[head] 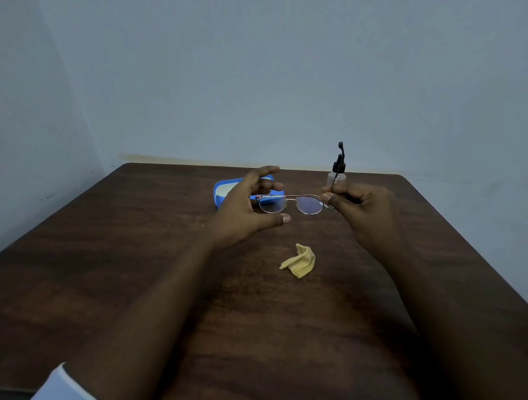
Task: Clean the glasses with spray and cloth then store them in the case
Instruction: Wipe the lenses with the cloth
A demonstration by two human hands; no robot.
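The thin metal-framed glasses (290, 203) hang in the air above the dark wooden table (133, 254). My right hand (359, 210) pinches their right temple arm, which points straight up. My left hand (247, 208) is spread beside the left lens, fingers relaxed and thumb under the frame; I cannot tell if it touches it. A crumpled yellow cloth (299, 261) lies on the table in front of the hands. A small clear spray bottle (336, 172) with a black nozzle stands behind my right hand. The blue case (222, 192) lies behind my left hand, partly hidden.
The table's back edge meets a pale blue wall (262, 78). A white sleeve cuff (64, 384) shows at the bottom left on my left forearm.
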